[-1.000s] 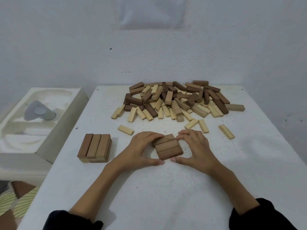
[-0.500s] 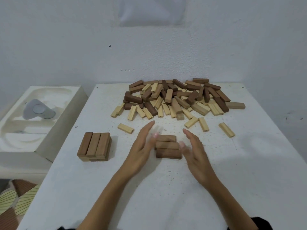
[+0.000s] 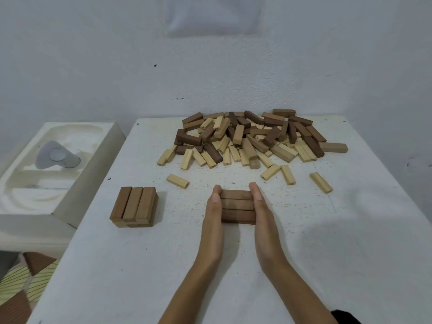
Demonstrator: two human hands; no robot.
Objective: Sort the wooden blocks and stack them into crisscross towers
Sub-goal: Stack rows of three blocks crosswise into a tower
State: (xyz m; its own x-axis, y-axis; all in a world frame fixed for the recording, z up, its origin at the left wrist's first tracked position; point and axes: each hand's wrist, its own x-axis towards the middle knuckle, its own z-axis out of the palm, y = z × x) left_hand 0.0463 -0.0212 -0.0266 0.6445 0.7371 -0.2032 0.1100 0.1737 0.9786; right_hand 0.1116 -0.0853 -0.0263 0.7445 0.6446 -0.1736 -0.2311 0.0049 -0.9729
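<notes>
squaring a three-block layer (image 3: 237, 205) at table centre between flat left hand (image 3: 213, 215) and right hand (image 3: 263, 213), fingers straight; one two-layer stack (image 3: 134, 206) started at left, big mixed pile (image 3: 252, 139) unsorted behind.

The left hand (image 3: 213, 215) and right hand (image 3: 262, 212), laid flat, cover both ends of the three brown blocks (image 3: 237, 205). Beyond the fingertips (image 3: 216, 190), marks on the loose pile (image 3: 252, 136) are too small to read. Left of the fingers, the small stack (image 3: 134, 206) hides most of its lower layer.
</notes>
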